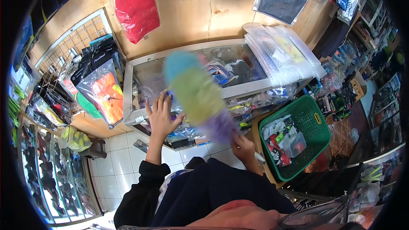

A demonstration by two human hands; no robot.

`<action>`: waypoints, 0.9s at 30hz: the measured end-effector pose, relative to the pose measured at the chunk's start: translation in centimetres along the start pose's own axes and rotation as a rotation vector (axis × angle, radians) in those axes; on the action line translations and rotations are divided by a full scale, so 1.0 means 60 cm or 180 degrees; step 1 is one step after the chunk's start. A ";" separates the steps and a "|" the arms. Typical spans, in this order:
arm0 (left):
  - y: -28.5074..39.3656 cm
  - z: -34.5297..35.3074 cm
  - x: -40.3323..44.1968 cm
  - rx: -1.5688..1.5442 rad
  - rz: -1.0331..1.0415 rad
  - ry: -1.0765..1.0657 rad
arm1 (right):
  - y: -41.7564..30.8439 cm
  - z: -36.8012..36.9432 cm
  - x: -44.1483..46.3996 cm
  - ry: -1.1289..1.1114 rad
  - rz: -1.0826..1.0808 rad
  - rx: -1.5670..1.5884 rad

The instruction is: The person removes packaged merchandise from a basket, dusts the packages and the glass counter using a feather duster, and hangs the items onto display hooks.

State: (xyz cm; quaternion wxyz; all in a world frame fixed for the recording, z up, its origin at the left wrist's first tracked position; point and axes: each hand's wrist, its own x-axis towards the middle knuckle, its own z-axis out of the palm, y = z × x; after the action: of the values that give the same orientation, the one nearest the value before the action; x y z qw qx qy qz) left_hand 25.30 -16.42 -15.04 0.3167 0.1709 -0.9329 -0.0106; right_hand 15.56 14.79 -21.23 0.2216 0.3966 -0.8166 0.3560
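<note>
My right hand [243, 147] is closed around the handle of a fluffy duster [197, 98], blurred by motion. Its head runs from blue at the far end through yellow-green to purple near my fingers, and a white handle end pokes out below my hand. The duster's head is over the front of a glass-topped display case [194, 55]; whether it touches the glass I cannot tell. Fingers spread, my left hand [163, 114] is at the case's front left edge, to the left of the duster. It holds nothing.
Bubble-wrapped packs [283, 53] lie on the case's right end. A green basket [294, 136] with packaged goods stands at my right. Packaged items [102, 89] hang on a rack at left, by a small dark stool [96, 149]. Bagged clothing [135, 6] hangs on the wooden wall.
</note>
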 end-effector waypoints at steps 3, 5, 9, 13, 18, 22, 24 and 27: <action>0.002 0.002 0.001 0.0093 -0.0022 -0.0004 | 0.007 -0.007 0.010 -0.0225 -0.0093 -0.0130; 0.004 -0.001 0.002 0.0061 -0.0035 -0.0006 | 0.043 0.025 0.021 0.0811 0.0626 0.0421; 0.005 -0.001 0.003 0.0048 -0.0022 0.0018 | -0.001 0.010 0.031 0.0365 -0.0065 0.0101; -0.003 0.000 -0.002 0.0366 -0.0042 -0.0345 | -0.010 -0.005 0.016 -0.0466 -0.0028 0.0062; 0.010 -0.003 0.005 0.0081 0.0008 0.0023 | 0.024 0.035 0.029 0.0722 0.0810 0.0347; -0.006 0.008 -0.003 0.0258 0.0008 -0.0213 | -0.015 0.005 0.009 -0.0205 0.0252 0.0276; -0.006 0.010 -0.005 0.0494 0.0112 -0.0343 | -0.001 -0.001 0.004 -0.0092 -0.0089 0.0089; 0.009 -0.003 0.002 0.0013 -0.0038 -0.0031 | 0.032 0.024 0.025 0.0519 0.0887 0.0492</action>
State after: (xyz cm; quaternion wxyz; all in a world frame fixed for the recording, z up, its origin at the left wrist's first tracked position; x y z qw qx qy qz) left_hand 25.12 -15.92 -14.75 0.3117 0.1770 -0.9335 -0.0114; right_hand 13.02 13.79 -21.95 0.2045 0.2653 -0.8132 0.4759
